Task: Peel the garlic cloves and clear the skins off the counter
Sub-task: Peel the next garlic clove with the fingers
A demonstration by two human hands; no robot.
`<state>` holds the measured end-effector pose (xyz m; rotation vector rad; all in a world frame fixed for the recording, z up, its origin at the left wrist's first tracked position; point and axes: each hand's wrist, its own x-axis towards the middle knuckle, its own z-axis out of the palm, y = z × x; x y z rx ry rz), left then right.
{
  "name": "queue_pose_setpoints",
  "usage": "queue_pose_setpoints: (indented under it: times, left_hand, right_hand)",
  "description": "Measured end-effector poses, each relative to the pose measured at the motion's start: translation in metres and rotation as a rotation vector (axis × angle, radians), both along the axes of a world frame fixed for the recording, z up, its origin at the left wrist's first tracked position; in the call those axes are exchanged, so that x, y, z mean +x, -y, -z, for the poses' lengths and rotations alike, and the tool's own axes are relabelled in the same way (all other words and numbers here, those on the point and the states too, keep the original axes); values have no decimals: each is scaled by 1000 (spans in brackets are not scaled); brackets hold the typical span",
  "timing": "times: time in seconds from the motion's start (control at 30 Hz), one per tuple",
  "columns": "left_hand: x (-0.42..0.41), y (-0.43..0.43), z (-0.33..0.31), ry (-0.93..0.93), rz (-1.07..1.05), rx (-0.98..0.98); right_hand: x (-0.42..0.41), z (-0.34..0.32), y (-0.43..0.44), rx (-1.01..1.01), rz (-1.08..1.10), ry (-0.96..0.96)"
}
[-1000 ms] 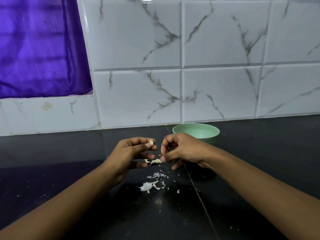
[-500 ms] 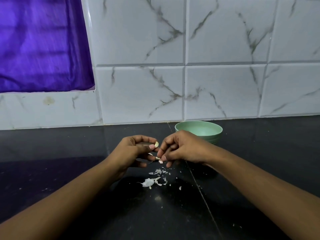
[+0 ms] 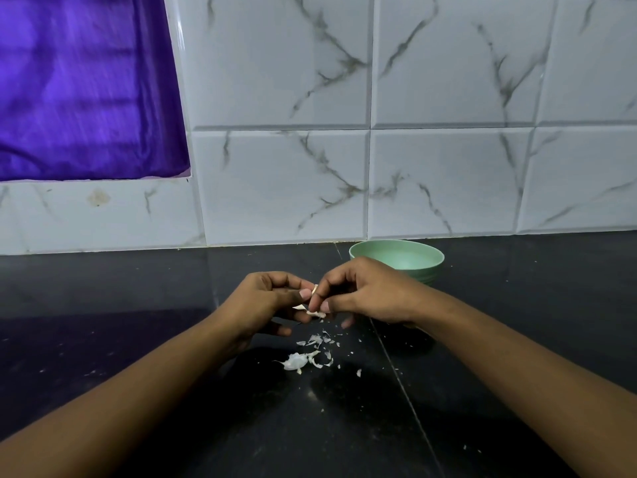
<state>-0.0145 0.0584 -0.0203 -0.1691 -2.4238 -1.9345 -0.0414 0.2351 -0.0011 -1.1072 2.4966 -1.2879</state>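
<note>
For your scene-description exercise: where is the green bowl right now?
In the head view, the green bowl stands on the black counter right of centre, near the tiled wall, just behind the right hand.

A green bowl stands near the foot of a wall of white, grey-veined tiles. A purple cloth fills a recess at upper left, with a brownish stain on the tile below.

Skins lie on the counter; the bowl stands behind the right hand.
</note>
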Motion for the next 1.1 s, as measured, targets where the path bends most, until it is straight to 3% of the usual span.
queue_pose_setpoints:
  times: [0.13,0.23,0.4,0.57,1.1]
  left_hand:
    - [1,0,-1,-2,0,-17]
    - [1,-1,-1,-10,1,-26]
    - [3,-2,-1,0,2,-27]
    - [4,-4,-3,11,5,-22]
    - [4,-5,-2,-41,14,-32]
  right_hand:
    - [3,-4,-1,56,-2,35]
    - [3,-4,-2,78,-9,-46]
    - [-10,-7,-10,-169,235,-190]
    - [-13,0,-11,-56,231,-154]
    - [-9,5,-4,-172,197,174]
